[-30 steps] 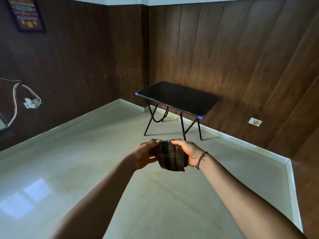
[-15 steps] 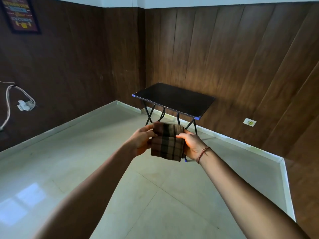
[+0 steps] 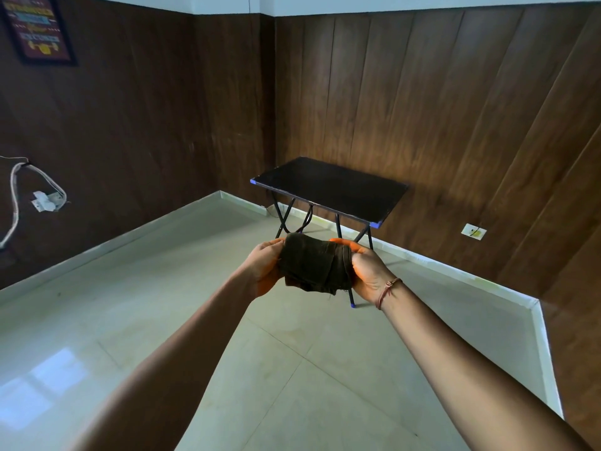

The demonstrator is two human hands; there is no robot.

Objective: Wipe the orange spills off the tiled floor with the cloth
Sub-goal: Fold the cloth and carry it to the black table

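A dark brown folded cloth (image 3: 314, 265) hangs in the air in front of me, held between both hands at arm's length. My left hand (image 3: 262, 270) grips its left side and my right hand (image 3: 369, 271) grips its right side; orange stain shows on my fingers and palms. The pale tiled floor (image 3: 201, 320) lies below, and I see no orange spill on the visible tiles.
A small black folding table (image 3: 328, 188) with blue corner caps stands by the wood-panelled wall behind the cloth. A white cable and plug (image 3: 42, 198) hang on the left wall. A wall socket (image 3: 474, 232) sits low on the right wall.
The cloth has been turned between my hands from its checked face to a darker, bunched side. The view has shifted slightly and my hands stay together in front of the table.
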